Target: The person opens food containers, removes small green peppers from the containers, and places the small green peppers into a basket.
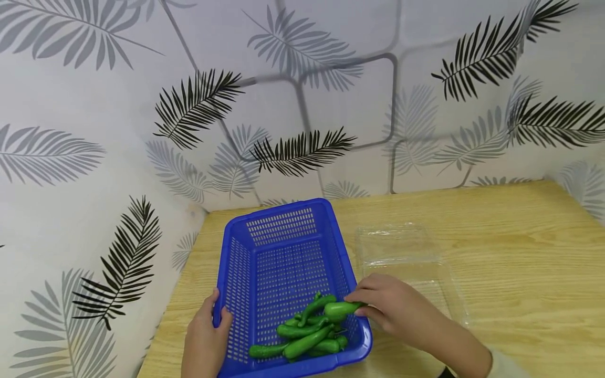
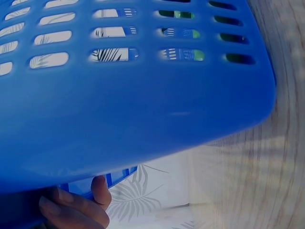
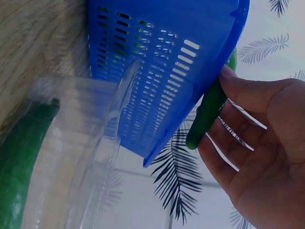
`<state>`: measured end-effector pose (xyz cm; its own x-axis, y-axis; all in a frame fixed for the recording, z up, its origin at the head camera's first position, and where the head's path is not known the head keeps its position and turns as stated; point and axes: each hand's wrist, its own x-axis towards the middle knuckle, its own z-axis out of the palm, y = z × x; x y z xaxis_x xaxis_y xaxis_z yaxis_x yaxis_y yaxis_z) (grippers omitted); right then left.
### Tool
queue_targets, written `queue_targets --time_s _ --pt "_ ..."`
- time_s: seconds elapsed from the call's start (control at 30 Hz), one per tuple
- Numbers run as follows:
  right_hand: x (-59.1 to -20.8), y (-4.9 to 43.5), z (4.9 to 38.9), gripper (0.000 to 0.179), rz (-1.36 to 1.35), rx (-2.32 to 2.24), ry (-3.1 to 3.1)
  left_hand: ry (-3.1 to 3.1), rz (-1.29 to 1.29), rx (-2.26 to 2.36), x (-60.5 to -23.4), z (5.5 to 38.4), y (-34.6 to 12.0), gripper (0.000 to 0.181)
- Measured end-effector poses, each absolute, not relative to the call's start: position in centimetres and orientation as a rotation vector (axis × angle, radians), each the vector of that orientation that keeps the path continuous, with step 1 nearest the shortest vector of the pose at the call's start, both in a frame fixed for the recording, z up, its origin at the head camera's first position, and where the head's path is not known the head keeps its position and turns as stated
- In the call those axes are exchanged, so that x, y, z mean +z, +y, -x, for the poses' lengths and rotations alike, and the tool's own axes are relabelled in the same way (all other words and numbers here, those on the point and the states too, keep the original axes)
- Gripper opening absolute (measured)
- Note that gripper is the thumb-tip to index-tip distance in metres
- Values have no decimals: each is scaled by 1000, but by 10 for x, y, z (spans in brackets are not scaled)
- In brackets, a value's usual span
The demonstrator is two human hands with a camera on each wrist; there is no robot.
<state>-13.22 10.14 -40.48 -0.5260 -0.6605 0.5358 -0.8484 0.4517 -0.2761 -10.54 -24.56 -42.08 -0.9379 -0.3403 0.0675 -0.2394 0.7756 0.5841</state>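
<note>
A blue perforated plastic basket [image 1: 288, 268] stands tilted on the table, and my left hand [image 1: 206, 336] grips its left rim. Several green peppers [image 1: 304, 341] lie heaped at its near end. Over the right rim, my right hand [image 1: 392, 310] pinches a green pepper [image 1: 339, 308] by its end, between thumb and fingers; the right wrist view shows this pepper [image 3: 206, 117] beside the rim. Just right of the basket is a clear plastic clamshell box [image 1: 402, 249] with its lid laid back. The right wrist view shows another green pepper [image 3: 24, 162] in the box.
The wooden table [image 1: 520, 262] runs on to the right of the clear box. A wall [image 1: 350, 115] with a leaf pattern rises behind the table and along its left side.
</note>
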Motion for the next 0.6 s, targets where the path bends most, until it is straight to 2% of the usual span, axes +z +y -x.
queue_targets --time_s 0.6 --pt "-408 64 126 18 -1429 586 -2299 -2814 -490 -892 -423 108 -247 52"
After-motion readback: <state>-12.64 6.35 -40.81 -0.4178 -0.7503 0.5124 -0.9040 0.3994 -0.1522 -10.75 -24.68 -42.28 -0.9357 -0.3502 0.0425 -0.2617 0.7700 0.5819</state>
